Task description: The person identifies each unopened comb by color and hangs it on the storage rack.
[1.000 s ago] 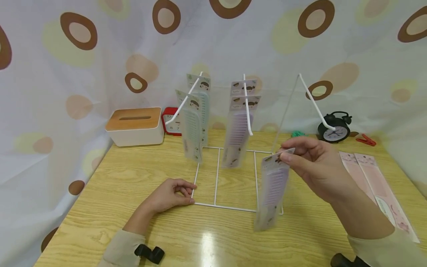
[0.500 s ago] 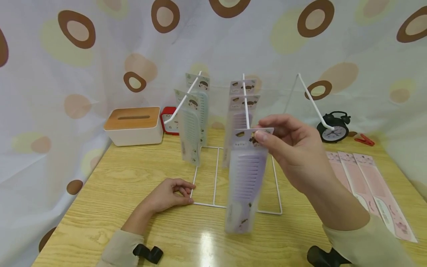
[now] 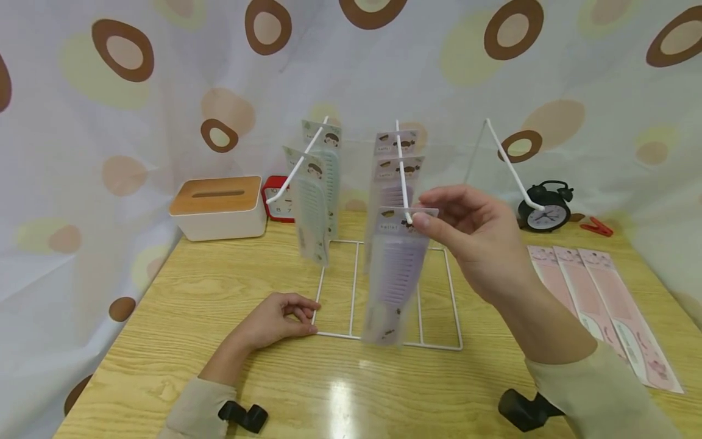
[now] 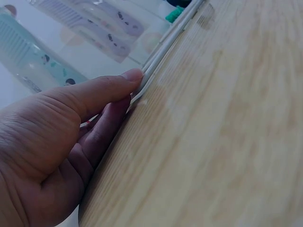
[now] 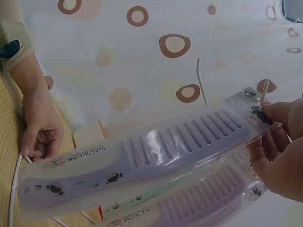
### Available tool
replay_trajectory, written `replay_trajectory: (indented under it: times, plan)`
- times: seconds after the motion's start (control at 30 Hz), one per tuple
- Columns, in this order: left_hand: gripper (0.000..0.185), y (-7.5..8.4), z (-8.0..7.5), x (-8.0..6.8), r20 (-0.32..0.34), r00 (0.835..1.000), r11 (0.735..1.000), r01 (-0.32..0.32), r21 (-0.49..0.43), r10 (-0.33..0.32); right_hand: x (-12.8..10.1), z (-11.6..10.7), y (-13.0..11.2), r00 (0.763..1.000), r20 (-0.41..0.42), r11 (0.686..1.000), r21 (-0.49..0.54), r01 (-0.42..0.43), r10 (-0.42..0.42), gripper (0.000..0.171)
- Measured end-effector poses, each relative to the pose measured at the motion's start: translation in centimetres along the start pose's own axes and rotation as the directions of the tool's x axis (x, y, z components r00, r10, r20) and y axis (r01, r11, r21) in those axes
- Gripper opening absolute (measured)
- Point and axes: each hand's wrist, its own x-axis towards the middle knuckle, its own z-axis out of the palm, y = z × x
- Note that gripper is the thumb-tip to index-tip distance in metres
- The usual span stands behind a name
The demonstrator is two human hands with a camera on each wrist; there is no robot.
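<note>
In the head view my right hand (image 3: 477, 238) pinches the top card of a packaged purple comb (image 3: 397, 277) between thumb and fingers. The upturned tip of the white rack's middle hook (image 3: 403, 177) pokes out in front of this card. That tip also sticks out above the comb's package (image 5: 184, 146) in the right wrist view. Two more purple comb packs (image 3: 390, 167) hang farther back on the same hook. Green comb packs (image 3: 311, 210) hang on the left hook. My left hand (image 3: 276, 320) pinches the front left corner of the rack's wire base (image 3: 334, 335).
The right hook (image 3: 509, 158) carries nothing. Pink comb packs (image 3: 614, 292) lie on the table at the right. Behind them are a black alarm clock (image 3: 550, 216) and a red clip (image 3: 596, 227). A tissue box (image 3: 219, 222) and a red clock (image 3: 281, 210) stand at the back left.
My right hand has brought the purple comb pack leftward to the middle hook, then slightly up and back, so the hook tip now shows in front of its card. The left hand stays put.
</note>
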Motion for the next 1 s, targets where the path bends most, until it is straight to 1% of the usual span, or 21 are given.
replay_trajectory:
  times: [0.07, 0.13, 0.2, 0.33, 0.4, 0.5, 0.63, 0.7, 0.8, 0.9, 1.0]
  plan:
    - [0.043, 0.0, 0.0, 0.0, 0.000, 1.000, 1.000, -0.001, 0.002, 0.001, 0.4, -0.4, 0.3, 0.999, -0.016, 0.999, 0.011, -0.036, 0.036, 0.022]
    - [0.043, 0.0, 0.0, 0.1, 0.000, 1.000, 1.000, -0.004, 0.002, 0.004, 0.7, -0.7, 0.7, 0.997, -0.033, 0.997, 0.044, -0.070, 0.072, 0.022]
    - [0.043, 0.0, 0.0, 0.1, 0.001, 1.000, 1.000, -0.008, 0.003, 0.008, 1.1, -0.9, 1.0, 0.995, -0.050, 0.993, 0.080, -0.086, 0.090, 0.023]
    - [0.043, 0.0, 0.0, 0.1, -0.001, 1.000, 1.000, -0.010, 0.001, 0.010, 1.8, -1.2, 1.7, 0.992, -0.090, 0.991, 0.111, -0.073, 0.083, 0.026]
    - [0.042, -0.1, 0.0, 0.0, 0.000, 1.000, 1.000, -0.022, 0.003, 0.022, 2.2, -1.2, 2.1, 0.992, -0.102, 0.988, 0.140, -0.060, 0.075, 0.025]
    - [0.042, 0.0, 0.0, -0.1, -0.003, 1.000, 1.000, -0.021, 0.006, 0.021, 2.6, -1.4, 2.6, 0.992, -0.113, 0.985, 0.169, -0.043, 0.063, 0.023]
    - [0.042, 0.0, 0.1, -0.1, -0.003, 1.000, 1.000, -0.004, 0.008, 0.004, 2.8, -1.8, 3.1, 0.994, -0.096, 0.976, 0.214, -0.031, 0.052, 0.022]
    - [0.042, 0.0, 0.1, -0.1, -0.001, 1.000, 1.000, -0.005, 0.008, 0.005, 2.9, -2.0, 3.3, 0.996, -0.078, 0.970, 0.243, -0.026, 0.047, 0.022]
    - [0.042, 0.0, 0.1, -0.1, 0.000, 1.000, 1.000, -0.008, 0.008, 0.008, 3.1, -2.3, 3.5, 0.998, -0.052, 0.965, 0.260, -0.026, 0.041, 0.022]
    - [0.042, 0.1, 0.1, -0.1, -0.001, 1.000, 1.000, -0.011, 0.009, 0.011, 3.1, -2.7, 3.6, 0.999, -0.031, 0.968, 0.251, -0.024, 0.033, 0.023]
    - [0.041, 0.1, 0.0, 0.0, -0.001, 1.000, 1.000, -0.011, 0.011, 0.011, 2.9, -3.1, 3.7, 0.999, -0.026, 0.977, 0.208, -0.036, 0.042, 0.023]
